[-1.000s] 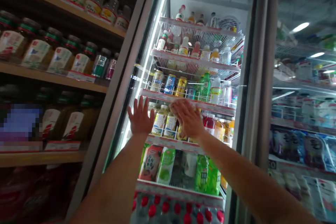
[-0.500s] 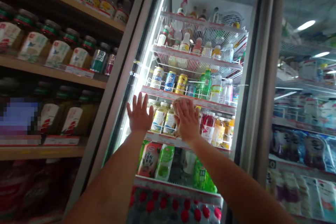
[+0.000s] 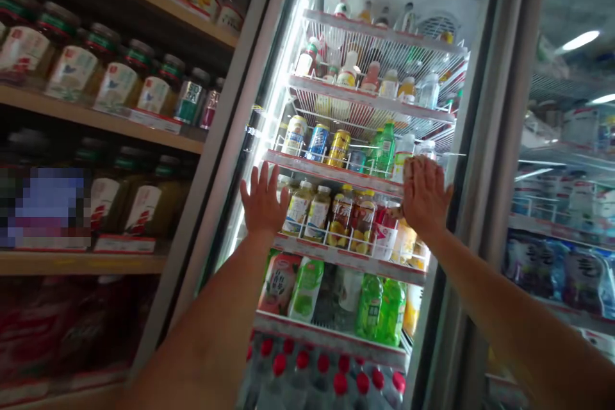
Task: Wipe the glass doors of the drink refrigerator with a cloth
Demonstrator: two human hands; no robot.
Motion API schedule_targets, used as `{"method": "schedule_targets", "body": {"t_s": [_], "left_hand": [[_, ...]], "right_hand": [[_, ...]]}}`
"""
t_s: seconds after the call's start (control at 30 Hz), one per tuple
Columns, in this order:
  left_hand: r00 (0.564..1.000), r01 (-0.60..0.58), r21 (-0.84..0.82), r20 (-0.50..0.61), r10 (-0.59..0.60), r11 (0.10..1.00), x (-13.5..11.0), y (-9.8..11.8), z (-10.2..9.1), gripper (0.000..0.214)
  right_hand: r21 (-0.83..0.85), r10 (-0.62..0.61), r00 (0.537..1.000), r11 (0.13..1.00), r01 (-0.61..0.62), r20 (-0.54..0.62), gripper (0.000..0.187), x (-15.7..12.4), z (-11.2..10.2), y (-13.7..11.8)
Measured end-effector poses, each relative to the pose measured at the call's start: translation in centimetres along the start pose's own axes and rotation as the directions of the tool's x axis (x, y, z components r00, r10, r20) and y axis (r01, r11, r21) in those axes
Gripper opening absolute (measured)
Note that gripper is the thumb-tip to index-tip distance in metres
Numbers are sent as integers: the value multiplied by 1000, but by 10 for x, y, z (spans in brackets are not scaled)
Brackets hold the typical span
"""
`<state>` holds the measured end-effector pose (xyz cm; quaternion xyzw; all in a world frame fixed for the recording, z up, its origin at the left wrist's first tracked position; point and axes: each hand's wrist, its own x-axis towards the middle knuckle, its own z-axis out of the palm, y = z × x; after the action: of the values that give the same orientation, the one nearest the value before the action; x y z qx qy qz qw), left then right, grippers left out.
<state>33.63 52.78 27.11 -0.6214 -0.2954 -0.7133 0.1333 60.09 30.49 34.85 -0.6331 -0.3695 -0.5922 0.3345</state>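
Before me stands a lit drinks fridge (image 3: pixel 480 96) with what looks like a glass front. My left hand (image 3: pixel 263 202) is raised at its left side, palm forward and fingers spread, near a row of pale-labelled bottles (image 3: pixel 317 211). My right hand (image 3: pixel 425 195) is flat with its fingers stretched, over the right part of the middle shelves. It hides some bottles behind it, close to a red drink bottle (image 3: pixel 384 230). Both palms seem to rest on the glass, but I cannot tell contact for certain. Neither hand visibly holds anything.
Cans (image 3: pixel 339 148) and green bottles (image 3: pixel 384 150) line a shelf above. Large green bottles (image 3: pixel 394 311) and red-capped bottles (image 3: pixel 323 364) fill the lower levels. Wooden shelves (image 3: pixel 115 112) with jars stand left; another glass-fronted fridge (image 3: pixel 567 192) stands right.
My right hand has moved right and slightly up, away from the left hand, uncovering yellow-capped bottles. My left hand stays at the fridge's left side. The view has shifted slightly.
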Motion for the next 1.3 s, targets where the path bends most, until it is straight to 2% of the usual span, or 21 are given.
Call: {"method": "schedule_targets", "body": {"t_s": [0.07,0.17,0.3,0.4,0.53,0.63,0.7,0.77,0.83,0.97,1.07,1.13,1.2,1.3], "left_hand": [[1000,-3,-2,-1,3,1000,0,-1,0,61],[1000,2,-12,0,-2,1000,0,0,0,61],[1000,7,-20,1,-7,1000,0,2,0,62],[1000,6,-5,-1,-6,1000,1,4,-1,61],[1000,2,12,12,-2,1000,1,5,-2,62],[1000,-1,31,16,1,1000,1,4,-1,62],[1000,-4,41,16,3,999,2,3,0,61],[1000,-5,43,18,4,999,2,2,1,62],[1000,-4,39,22,3,999,2,2,1,62],[1000,7,24,29,-7,1000,1,3,0,61],[1000,17,12,25,-17,1000,1,4,0,61],[1000,16,6,21,-16,1000,1,4,0,60],[1000,16,8,19,-16,1000,1,5,-1,60],[999,17,15,29,-17,1000,0,6,-2,60]], "right_hand": [[0,97,995,995,-97,-32,58,-3,0,0],[4,100,995,995,-100,-26,58,-15,5,-24],[9,-74,997,997,74,28,57,-30,13,-64],[66,-216,974,975,213,59,59,-47,20,-93],[217,-402,913,900,379,72,62,-82,31,-132],[302,-551,834,802,515,41,63,-106,36,-150],[327,-636,772,734,595,22,61,-112,37,-147],[321,-661,750,715,621,24,61,-109,34,-129],[280,-605,795,773,569,53,60,-99,27,-98],[98,-326,939,944,316,110,55,-82,6,-24],[7,-135,987,991,135,90,58,-78,-4,8],[-1,-59,995,998,59,81,60,-78,-3,8],[18,-47,995,999,46,85,62,-82,2,-8],[86,-183,977,981,175,105,63,-96,14,-51]]}}
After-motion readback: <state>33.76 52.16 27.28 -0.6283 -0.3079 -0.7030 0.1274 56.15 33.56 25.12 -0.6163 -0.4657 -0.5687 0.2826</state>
